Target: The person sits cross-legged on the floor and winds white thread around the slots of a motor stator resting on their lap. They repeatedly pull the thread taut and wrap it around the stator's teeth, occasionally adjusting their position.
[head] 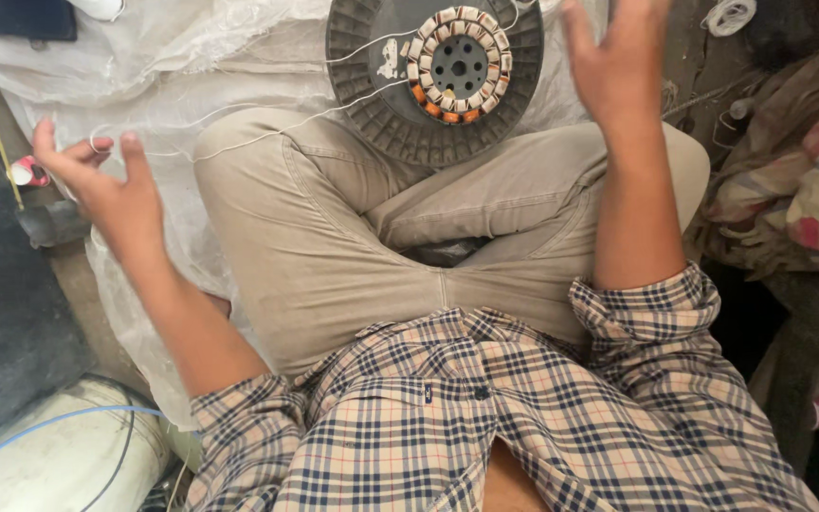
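We're sitting cross-legged on a white woven sheet (172,114), khaki trousers (353,218), checked shirt (485,417). Left hand (106,185) is hovering at 9 o'clock, palm toward us, fingers spread and slightly curled; a thin white wire (267,137) is looping around its fingertips, pinched loosely at most — we can't tell how firmly. The wire is running from that hand across the left knee up to the stator (459,64) at 12 o'clock. The stator is sitting in the middle of a dark grey ribbed disc (372,104), which is resting against our shins; ring of wound coils, some orange, some pale. Right hand (618,66) is raised at 1 o'clock just beside the disc, fingers apart, holding nothing, blurred. Crumpled cloths (798,190) are lying at 3 o'clock.
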